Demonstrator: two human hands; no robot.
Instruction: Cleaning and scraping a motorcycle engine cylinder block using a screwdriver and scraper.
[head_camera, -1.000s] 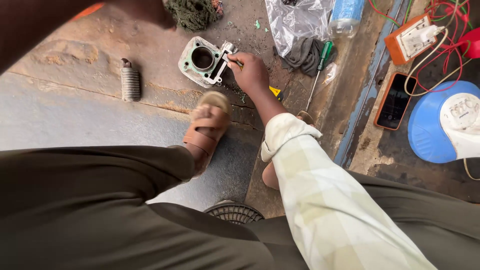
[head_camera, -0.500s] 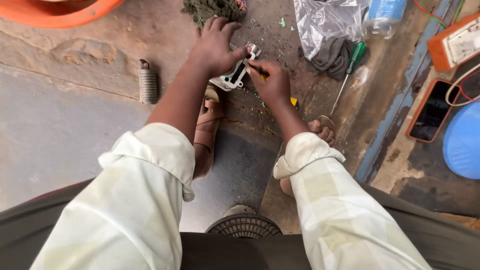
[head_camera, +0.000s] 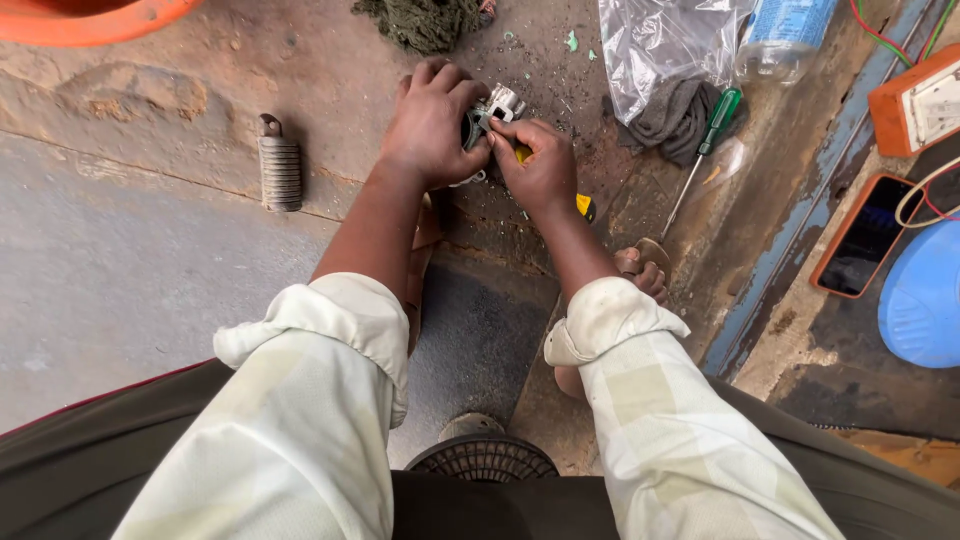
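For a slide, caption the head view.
Left hand grips a metal engine cylinder on the ground while right hand works a yellow-handled tool against it.

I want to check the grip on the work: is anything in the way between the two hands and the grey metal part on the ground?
Nothing visible. The left hand already wraps the metal part from the side, and the right hand presses a yellow-handled tool against it. The screwdriver and rag lie off to the right.
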